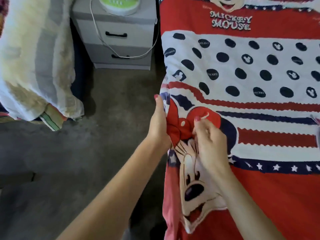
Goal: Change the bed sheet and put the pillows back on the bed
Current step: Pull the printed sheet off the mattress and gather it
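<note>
A red, white and navy cartoon-mouse bed sheet [242, 70] covers the bed on the right, with dots, stripes and stars. My left hand [158, 123] lies along the sheet's left edge, fingers straight, pressing the hanging side. My right hand [209, 141] sits on top near that edge, fingers curled and pinching a fold of the sheet at the red bow. No pillows show on this bed.
A grey two-drawer nightstand [119, 40] stands at the bed's head, with a round green-topped device [119, 4] and a white cable [103, 40] hanging down. Pale bedding [34, 58] is heaped on the left. Dark concrete floor [78, 161] lies between.
</note>
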